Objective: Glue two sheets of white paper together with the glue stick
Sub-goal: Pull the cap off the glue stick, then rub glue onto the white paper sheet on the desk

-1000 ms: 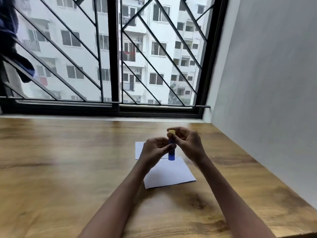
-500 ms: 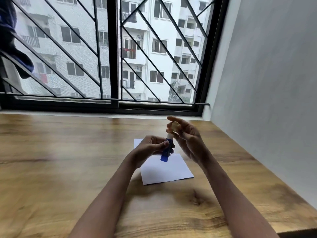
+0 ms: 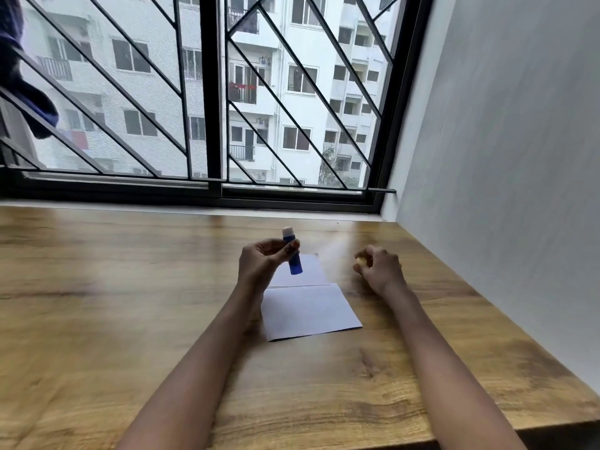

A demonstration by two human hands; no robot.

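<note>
My left hand [image 3: 261, 263] holds a blue glue stick [image 3: 292, 254] upright above the table, its pale glue tip bare at the top. My right hand [image 3: 378, 269] is off to the right, low near the tabletop, closed on the yellow cap [image 3: 360, 262]. Two white paper sheets lie flat on the wooden table [image 3: 97, 303]: the near sheet [image 3: 308, 311] in front of my hands and the far sheet [image 3: 303, 271] just behind it, partly hidden by the glue stick and my left hand. Their edges meet.
A black-framed window with diagonal bars [image 3: 214, 99] runs along the table's far edge. A grey wall [image 3: 503, 157] borders the table on the right. The table's front edge [image 3: 519, 431] shows at the lower right.
My right hand has pulled the yellow cap off the glue stick and moved it down to the right. My left hand has tilted the stick upright, showing the glue tip.
</note>
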